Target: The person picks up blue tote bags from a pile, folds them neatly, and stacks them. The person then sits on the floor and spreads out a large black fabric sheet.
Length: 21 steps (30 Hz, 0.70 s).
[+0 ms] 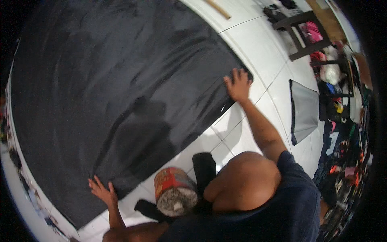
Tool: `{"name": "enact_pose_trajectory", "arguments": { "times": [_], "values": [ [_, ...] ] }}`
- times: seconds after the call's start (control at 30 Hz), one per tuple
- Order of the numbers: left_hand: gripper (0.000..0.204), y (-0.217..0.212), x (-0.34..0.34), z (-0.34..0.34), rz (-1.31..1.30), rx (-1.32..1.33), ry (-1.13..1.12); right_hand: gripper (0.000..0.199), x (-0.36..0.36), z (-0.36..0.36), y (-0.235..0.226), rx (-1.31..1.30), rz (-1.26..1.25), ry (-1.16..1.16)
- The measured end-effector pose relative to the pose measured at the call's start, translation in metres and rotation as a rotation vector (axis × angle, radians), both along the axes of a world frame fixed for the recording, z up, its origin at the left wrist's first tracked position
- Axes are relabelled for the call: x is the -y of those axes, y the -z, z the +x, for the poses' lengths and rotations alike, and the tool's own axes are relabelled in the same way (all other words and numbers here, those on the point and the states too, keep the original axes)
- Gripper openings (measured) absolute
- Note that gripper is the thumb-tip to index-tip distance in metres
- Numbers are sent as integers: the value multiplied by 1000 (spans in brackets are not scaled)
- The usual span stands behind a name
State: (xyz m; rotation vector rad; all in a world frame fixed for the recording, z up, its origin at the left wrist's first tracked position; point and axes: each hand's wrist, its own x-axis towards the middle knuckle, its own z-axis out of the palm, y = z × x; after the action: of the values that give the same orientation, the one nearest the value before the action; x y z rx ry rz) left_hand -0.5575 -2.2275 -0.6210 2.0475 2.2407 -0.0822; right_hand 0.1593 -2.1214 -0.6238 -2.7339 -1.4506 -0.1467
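Note:
A large black sheet of fabric (100,60) lies spread over the white tiled floor, with soft creases running across it. My left hand (104,192) rests flat near its close edge at the lower left, fingers apart. Over at the sheet's right corner, my right hand (239,85) presses down with the fingers spread. Neither hand grips anything. Between my legs stands a round red-and-tan can (174,181) whose top looks grey and rough, with a small pale lump on it. My shadow falls across the fabric.
To the right, a grey panel with dark edges (305,111) lies on the tiles (258,48). Beyond it stand a dark wooden chair (302,34) and a long cluttered heap of clothes and bags (342,133). A wooden stick (219,9) lies at the top.

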Motion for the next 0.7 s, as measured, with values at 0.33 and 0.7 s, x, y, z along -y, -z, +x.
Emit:
{"name": "enact_pose_trajectory", "arguments": {
  "times": [0.33,0.7],
  "values": [
    [74,4,-3,4,36,93,7,67,16,39,2,58,-62,-92],
    [85,1,0,1,-18,41,-27,67,21,49,-2,102,-185,-109]
  ]
}}
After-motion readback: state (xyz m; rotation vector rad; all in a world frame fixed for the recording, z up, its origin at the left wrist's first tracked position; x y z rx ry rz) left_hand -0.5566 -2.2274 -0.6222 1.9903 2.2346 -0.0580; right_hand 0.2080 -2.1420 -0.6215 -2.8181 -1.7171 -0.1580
